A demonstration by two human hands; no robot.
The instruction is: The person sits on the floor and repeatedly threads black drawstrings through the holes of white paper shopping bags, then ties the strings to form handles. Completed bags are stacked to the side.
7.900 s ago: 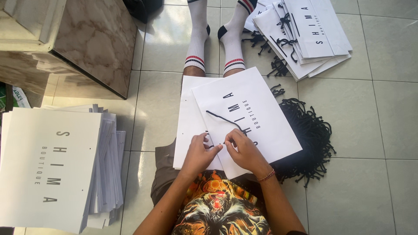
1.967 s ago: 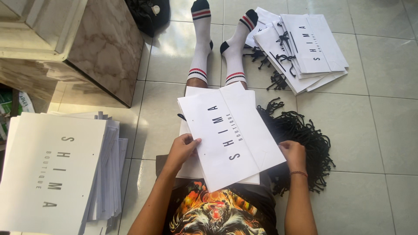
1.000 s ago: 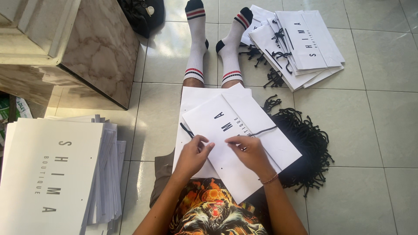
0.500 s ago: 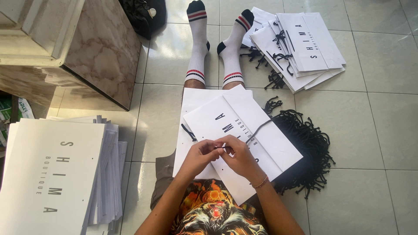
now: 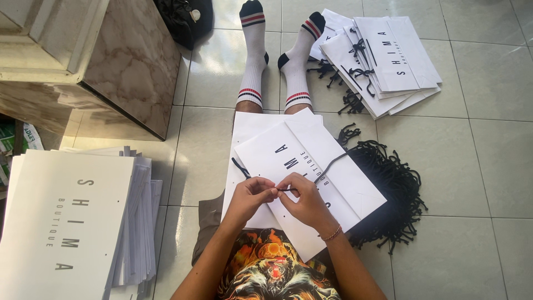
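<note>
View: single head-worn camera, no second view. Position: above the seated person, looking almost straight down along the outstretched legs. Range: close over the lap; both hands sat low centre. Coverage: tiled floor [image 5: 477, 166] filled the frame, far edge reached just past the socked feet [image 5: 277, 33].

The person is wearing a shirt [image 5: 275, 275] printed in orange and black, white socks [image 5: 252, 61] with striped bands and dark toes, brown shorts [image 5: 208, 225], and a thin bracelet [image 5: 332, 234].
</note>
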